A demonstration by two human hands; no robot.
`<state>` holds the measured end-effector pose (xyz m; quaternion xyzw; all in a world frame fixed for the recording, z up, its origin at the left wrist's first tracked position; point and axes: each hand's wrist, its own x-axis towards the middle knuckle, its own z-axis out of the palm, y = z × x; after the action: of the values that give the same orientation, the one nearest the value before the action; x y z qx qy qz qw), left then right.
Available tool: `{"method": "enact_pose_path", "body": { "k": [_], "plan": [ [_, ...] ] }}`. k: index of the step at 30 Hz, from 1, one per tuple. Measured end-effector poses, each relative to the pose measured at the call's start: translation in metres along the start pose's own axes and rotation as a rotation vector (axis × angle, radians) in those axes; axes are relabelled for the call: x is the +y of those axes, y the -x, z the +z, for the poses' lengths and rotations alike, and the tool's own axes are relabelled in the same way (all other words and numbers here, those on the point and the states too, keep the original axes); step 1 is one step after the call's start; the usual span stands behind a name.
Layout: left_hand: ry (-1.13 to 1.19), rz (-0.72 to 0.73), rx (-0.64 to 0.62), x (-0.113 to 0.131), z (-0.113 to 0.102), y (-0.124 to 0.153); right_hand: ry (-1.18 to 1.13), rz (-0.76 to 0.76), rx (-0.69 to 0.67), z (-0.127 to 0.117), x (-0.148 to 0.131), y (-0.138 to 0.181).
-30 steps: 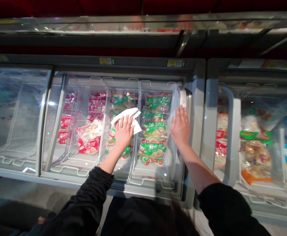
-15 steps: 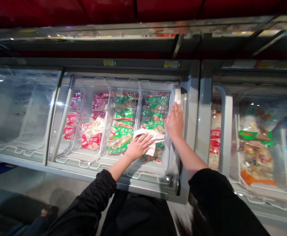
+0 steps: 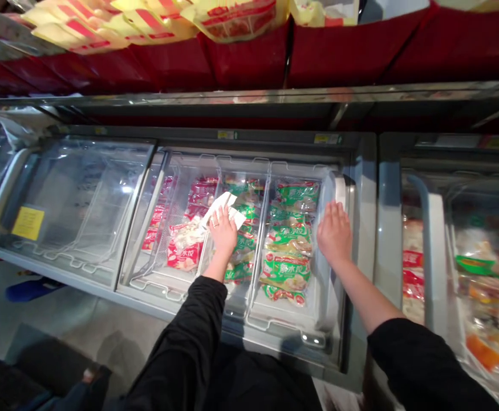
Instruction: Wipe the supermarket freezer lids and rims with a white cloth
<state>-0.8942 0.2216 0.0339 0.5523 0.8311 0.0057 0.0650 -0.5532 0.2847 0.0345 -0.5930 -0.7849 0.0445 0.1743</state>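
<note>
Supermarket freezer chests run across the view. At far left a yellow label sits on an empty section. Next, red packets lie under a curved glass lid. The left hand lies flat, fingers loosely spread, pressing a white cloth onto that glass; the cloth pokes out beyond the fingertips. Green packets fill the next baskets. The right hand rests open and flat at the lid's right edge, just below its handle, well apart from the cloth.
</note>
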Motion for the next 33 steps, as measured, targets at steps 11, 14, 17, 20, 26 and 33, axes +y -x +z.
{"method": "enact_pose_path", "body": {
  "k": [11,14,17,20,26,33],
  "plan": [
    [0.037,0.789,-0.036,-0.027,0.009,-0.01,-0.088,-0.068,-0.132,0.074,-0.149,0.01],
    [-0.011,0.634,-0.027,-0.109,-0.004,-0.052,-0.102,-0.058,-0.152,0.099,-0.203,-0.009],
    [-0.02,0.392,0.001,-0.187,-0.018,-0.095,-0.078,0.035,-0.133,0.117,-0.247,-0.028],
    [0.018,0.136,0.073,-0.237,-0.027,-0.13,-0.049,0.132,-0.109,0.127,-0.275,-0.037],
    [0.162,-0.249,0.261,-0.209,-0.022,-0.175,-0.013,0.166,-0.092,0.131,-0.284,-0.036],
    [0.258,0.266,0.063,-0.089,-0.008,-0.144,-0.002,0.166,-0.122,0.129,-0.281,-0.033]
  ]
}}
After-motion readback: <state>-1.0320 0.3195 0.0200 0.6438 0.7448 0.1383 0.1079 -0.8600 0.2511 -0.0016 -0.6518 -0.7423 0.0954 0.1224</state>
